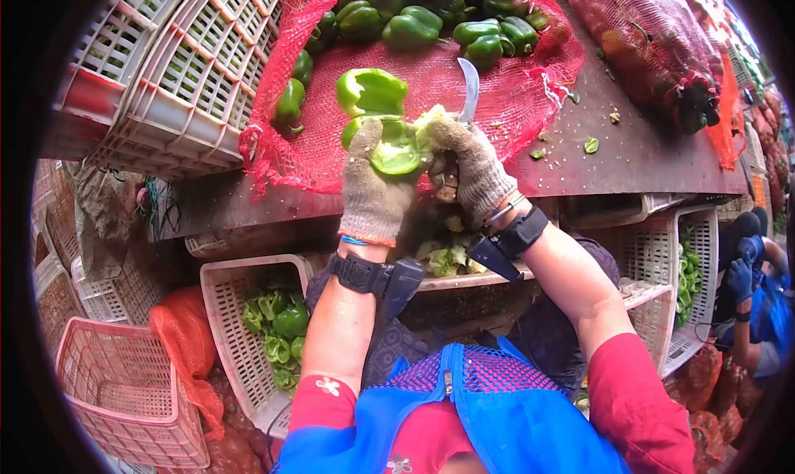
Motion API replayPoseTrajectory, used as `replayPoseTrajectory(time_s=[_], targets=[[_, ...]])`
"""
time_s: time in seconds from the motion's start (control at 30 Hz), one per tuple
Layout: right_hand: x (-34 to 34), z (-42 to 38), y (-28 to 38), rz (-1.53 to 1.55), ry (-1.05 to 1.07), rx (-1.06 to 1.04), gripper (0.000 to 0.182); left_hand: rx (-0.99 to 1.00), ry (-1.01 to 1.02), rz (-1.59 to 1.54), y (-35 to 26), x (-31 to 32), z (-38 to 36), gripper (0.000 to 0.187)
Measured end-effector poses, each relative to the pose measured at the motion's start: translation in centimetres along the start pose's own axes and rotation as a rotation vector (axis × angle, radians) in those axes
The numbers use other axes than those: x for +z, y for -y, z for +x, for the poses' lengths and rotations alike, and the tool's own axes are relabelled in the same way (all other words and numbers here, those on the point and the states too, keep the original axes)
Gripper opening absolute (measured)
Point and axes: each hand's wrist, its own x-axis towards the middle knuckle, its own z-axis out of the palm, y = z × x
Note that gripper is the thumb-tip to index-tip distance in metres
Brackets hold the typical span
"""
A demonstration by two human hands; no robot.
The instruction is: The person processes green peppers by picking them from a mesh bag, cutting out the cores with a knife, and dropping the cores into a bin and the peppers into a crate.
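Observation:
My left hand (374, 194), in a dirty knit glove, is closed around a green bell pepper (372, 91) that is cut open, its pale hollow inside showing. My right hand (479, 166), gloved too, grips a small knife with a curved blade (469, 89) that points up and away from me; most of its handle is hidden in the fist. Between the hands, at the right thumb, is the pale seedy core (428, 126) of the pepper. Both hands are over the near edge of a red mesh sack (348, 155) spread on the table.
Whole green peppers (412, 28) lie at the sack's far side. A full mesh sack (654, 48) rests at right. Stacked crates (195, 68) stand at left. Below the table, a crate (228, 308) holds cut peppers, and trimmings (451, 259) lie beneath my hands. Another person (749, 292) is at far right.

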Motion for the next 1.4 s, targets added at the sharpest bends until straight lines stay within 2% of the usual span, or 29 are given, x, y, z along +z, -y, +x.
replayPoseTrajectory(time_s=[0.07,0.1,0.17,0.2,0.3,0.33,0.37,0.4,0.43,0.47,0.5,0.57,0.6,0.63,0.7,0.77,0.8,0.83,0.9,0.97,1.0,1.1,1.13,1.17,1.23,1.27,1.33,1.37,1.4], targets=[[0.6,0.2,0.4,-0.317,-0.287,-0.139,0.026,0.025,-0.039,0.044,0.6,-0.9,0.5,0.036],[1.6,2.7,0.6,-0.335,-0.388,-0.360,0.022,0.083,0.063,0.057,-1.8,0.0,0.9,0.036],[-1.8,2.9,1.5,-0.031,-0.273,-0.136,0.021,0.082,0.159,0.004,-2.9,0.2,-1.5,0.034],[-2.5,2.0,2.5,0.075,-0.207,-0.012,0.024,0.119,0.129,0.052,-4.0,-0.7,-2.8,0.039],[-1.0,-0.6,4.3,0.170,-0.057,0.060,0.027,0.250,-0.018,0.281,-9.2,-4.5,-8.0,0.039],[-1.6,-1.1,4.7,0.080,0.089,0.111,0.027,0.304,-0.098,0.399,-10.9,-5.5,-10.7,0.037],[-1.1,-2.0,4.9,-0.033,0.118,0.093,0.027,0.350,-0.209,0.429,-12.4,-7.4,-13.5,0.034],[-0.2,-3.3,5.3,-0.146,0.148,0.070,0.028,0.404,-0.299,0.595,-13.4,-8.0,-16.6,0.031],[0.7,-4.3,5.6,-0.260,0.181,0.043,0.029,0.436,-0.510,0.682,-13.9,-9.0,-19.3,0.030],[1.5,-4.9,5.4,-0.368,0.197,0.063,0.030,0.416,-0.563,1.009,-14.8,-11.3,-21.8,0.046],[0.1,-4.1,3.4,-0.570,0.330,-0.024,0.036,0.441,-0.657,1.380,-14.4,-13.4,-23.6,0.065],[0.6,-5.7,4.2,-1.062,0.261,-0.036,0.042,0.317,-0.811,1.928,-14.3,-12.6,-25.6,0.077],[0.8,-5.8,4.1,-1.164,0.232,-0.136,0.043,0.437,-0.712,1.848,-15.0,-14.5,-25.4,0.071],[0.9,-5.9,4.0,-1.267,0.192,-0.235,0.044,0.439,-0.632,1.751,-15.0,-13.1,-24.3,0.067],[1.0,-5.3,3.2,-1.102,0.056,-0.164,0.034,0.447,-0.467,1.550,-14.9,-9.2,-18.3,0.060],[0.3,-4.5,2.5,-1.062,0.071,-0.356,0.030,0.528,-0.181,1.739,-14.1,-5.9,-11.3,0.050],[0.0,-4.3,2.2,-1.038,0.074,-0.448,0.028,0.636,-0.058,1.842,-13.2,-3.6,-7.9,0.047],[0.2,-4.4,2.4,-1.096,0.055,-0.445,0.028,0.747,0.068,1.937,-12.5,-1.5,-4.6,0.045],[0.4,-5.0,3.1,-1.210,0.019,-0.444,0.029,0.905,0.068,2.296,-12.5,-0.8,1.9,0.050],[0.1,-5.0,3.2,-1.317,-0.013,-0.463,0.029,0.933,-0.276,2.552,-13.4,-0.4,5.9,0.061],[-0.1,-4.9,3.2,-1.368,-0.027,-0.476,0.029,0.525,-0.487,2.627,-14.4,0.4,6.8,0.070],[-0.5,-4.4,3.2,-1.373,-0.030,-0.521,0.029,0.295,-0.685,2.259,-17.2,-1.6,8.5,0.082],[-0.3,-4.4,3.2,-1.331,-0.024,-0.513,0.029,0.316,-0.537,1.850,-17.9,-2.6,8.4,0.086],[-0.2,-4.5,3.3,-1.293,-0.022,-0.507,0.030,0.406,-0.603,2.060,-17.9,-3.7,8.5,0.089],[-0.2,-4.1,3.0,-1.232,-0.017,-0.429,0.034,0.513,-0.471,1.995,-16.5,-3.5,7.1,0.089],[0.0,-4.0,2.8,-1.189,-0.024,-0.374,0.035,0.493,-0.477,1.857,-15.3,-2.9,6.0,0.087],[0.8,-3.8,3.3,-1.103,-0.017,-0.145,0.042,0.477,-0.274,1.527,-13.1,-3.5,5.0,0.085],[1.1,-3.5,3.1,-0.967,-0.019,-0.087,0.044,0.463,-0.159,1.363,-11.7,-3.5,4.3,0.086],[1.1,-3.1,2.6,-0.826,-0.028,-0.030,0.046,0.365,-0.068,1.172,-10.3,-2.3,3.1,0.086]])
